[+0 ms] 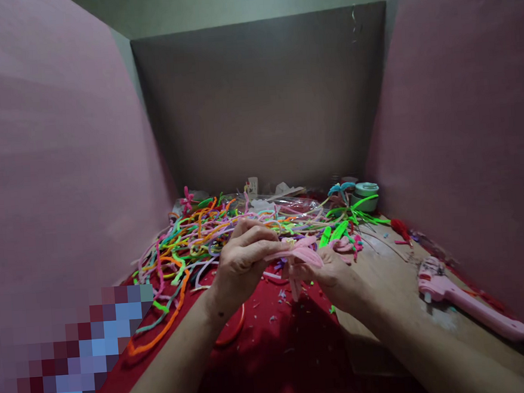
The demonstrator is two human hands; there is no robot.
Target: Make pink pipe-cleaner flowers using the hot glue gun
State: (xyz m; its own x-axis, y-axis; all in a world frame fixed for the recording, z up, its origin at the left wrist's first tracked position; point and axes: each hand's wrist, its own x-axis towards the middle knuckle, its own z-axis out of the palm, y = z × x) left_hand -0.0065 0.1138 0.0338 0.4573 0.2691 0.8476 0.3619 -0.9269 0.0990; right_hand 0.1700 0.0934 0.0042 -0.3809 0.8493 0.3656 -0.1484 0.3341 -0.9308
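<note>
Two pink walls [54, 175] stand left and right, joined by a grey panel [265, 112] across the far side. Between them spreads a red cloth [264, 358], speckled with tiny scraps on the near side. A tangled heap of fuzzy stems [201, 224] in many colours covers the far left and middle. To the right lies a sheet of cardboard [379, 266]. Over the middle, the left hand [243, 254] pinches a pink petalled piece [304, 254] from the left, fingers drawn together; the right hand [335, 278] grips it from the right, so it sits between the two. A pink glue gun [476, 310] rests on the cardboard at right. A pale teal container [365, 200] stands far right. Just beyond the right hand are bright green leaf shapes [338, 232].
</note>
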